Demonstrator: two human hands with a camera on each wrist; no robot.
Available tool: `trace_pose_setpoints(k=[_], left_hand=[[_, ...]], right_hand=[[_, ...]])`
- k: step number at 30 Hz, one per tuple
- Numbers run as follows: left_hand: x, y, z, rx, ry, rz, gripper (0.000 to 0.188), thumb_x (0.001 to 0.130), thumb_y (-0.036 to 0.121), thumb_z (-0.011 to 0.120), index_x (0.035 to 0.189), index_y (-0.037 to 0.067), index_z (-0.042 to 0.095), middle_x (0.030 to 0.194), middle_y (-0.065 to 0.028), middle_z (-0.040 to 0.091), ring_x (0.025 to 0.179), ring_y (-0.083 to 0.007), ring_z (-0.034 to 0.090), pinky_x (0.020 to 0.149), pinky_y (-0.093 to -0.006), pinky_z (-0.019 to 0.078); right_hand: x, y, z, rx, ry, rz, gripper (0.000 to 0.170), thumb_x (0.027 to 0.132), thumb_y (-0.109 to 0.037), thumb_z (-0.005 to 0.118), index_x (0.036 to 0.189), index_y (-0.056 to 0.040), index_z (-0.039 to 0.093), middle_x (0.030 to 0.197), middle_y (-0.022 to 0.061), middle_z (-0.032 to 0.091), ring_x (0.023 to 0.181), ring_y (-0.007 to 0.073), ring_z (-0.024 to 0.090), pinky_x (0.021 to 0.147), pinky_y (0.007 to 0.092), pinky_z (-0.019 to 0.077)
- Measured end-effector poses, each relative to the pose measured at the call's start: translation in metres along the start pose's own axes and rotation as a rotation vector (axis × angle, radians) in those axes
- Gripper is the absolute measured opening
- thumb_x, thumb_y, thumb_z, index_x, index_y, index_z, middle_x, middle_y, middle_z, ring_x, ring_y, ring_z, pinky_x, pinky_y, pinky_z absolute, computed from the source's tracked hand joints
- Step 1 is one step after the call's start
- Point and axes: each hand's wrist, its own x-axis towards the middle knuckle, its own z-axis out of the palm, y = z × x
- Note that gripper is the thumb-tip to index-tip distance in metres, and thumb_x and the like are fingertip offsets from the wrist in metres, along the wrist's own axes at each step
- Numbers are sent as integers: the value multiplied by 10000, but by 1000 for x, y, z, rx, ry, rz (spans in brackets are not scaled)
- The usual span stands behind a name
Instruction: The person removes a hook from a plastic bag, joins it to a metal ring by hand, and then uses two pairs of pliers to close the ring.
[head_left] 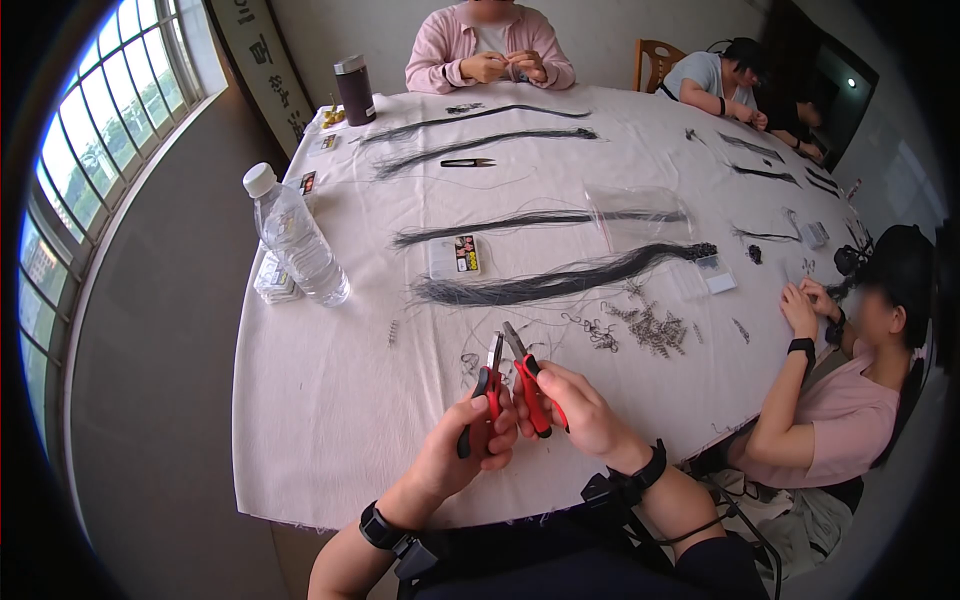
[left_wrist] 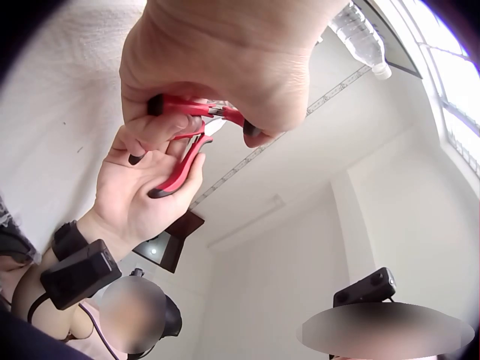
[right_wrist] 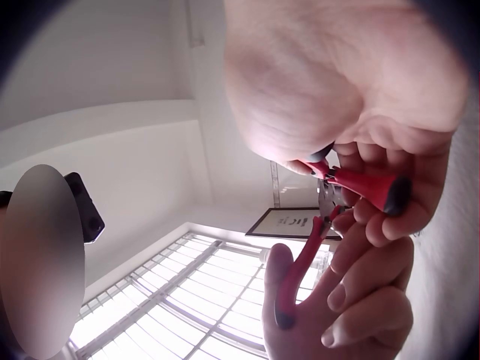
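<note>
Each hand grips a pair of red-and-black-handled pliers. My left hand (head_left: 458,438) has its fingers curled round the left pliers (head_left: 488,385), whose metal jaws point away from me. Fingers and thumb of my right hand (head_left: 585,408) hold the right pliers (head_left: 532,392), tilted so that the tips of both tools come close together. In the left wrist view the red handles (left_wrist: 180,176) of the right pliers lie across the right palm. Just past the tips, small bent pieces of wire (head_left: 470,365) lie on the cloth. Anything between the jaws is too small to make out.
Ahead lie a heap of small wire coils (head_left: 648,330), a thick black bundle of strands (head_left: 560,278), a small clear box (head_left: 455,257) and thread snips (head_left: 468,162). A water bottle (head_left: 300,240) stands at the left. Other people sit round the cloth-covered table (head_left: 330,420).
</note>
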Motion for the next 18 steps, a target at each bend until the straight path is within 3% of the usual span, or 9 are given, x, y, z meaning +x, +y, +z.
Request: trace_pose_setpoints(k=[6,8,12,14,18], left_hand=[[1,-1,0,48,79,11,361,935,407,450,1077,78,501,856,-1,420,689,-106,385,544,-234,307],[2,-1,-4,-10,46,-3,234,976,330,459,1054,110,479,838,11,434,672,-83,404,524,-231,301],[2,-1,1,54,96,1,290,952,376,452,1046,104,487,817,17,402,620,-82,339,495,-223,269],[1,-1,1,-1,91,27,171,974,281,460,1015,115,456,796,24,408,605,-62,349,476,-221,255],[1,0,3,9,123,37,150,975,260,462,1019,117,450,788,26,398,592,-58,333,464,-219,245]], right_hand=[[0,4,1,20,-1,0,351,1064,-310,343,1058,-23,545,846,63,602,708,132,581,664,272,478],[1,6,0,17,-4,-4,348,1064,-306,341,1058,-24,545,849,61,601,706,127,579,662,272,475],[0,7,0,-39,-18,-20,328,1062,-281,333,1061,-28,542,849,47,588,708,111,565,657,271,465],[0,11,1,-43,-10,-33,319,1062,-270,331,1062,-28,539,845,42,582,710,108,560,657,271,463],[0,10,5,-47,9,-47,300,1061,-248,328,1064,-29,532,834,27,562,716,107,549,665,274,463]])
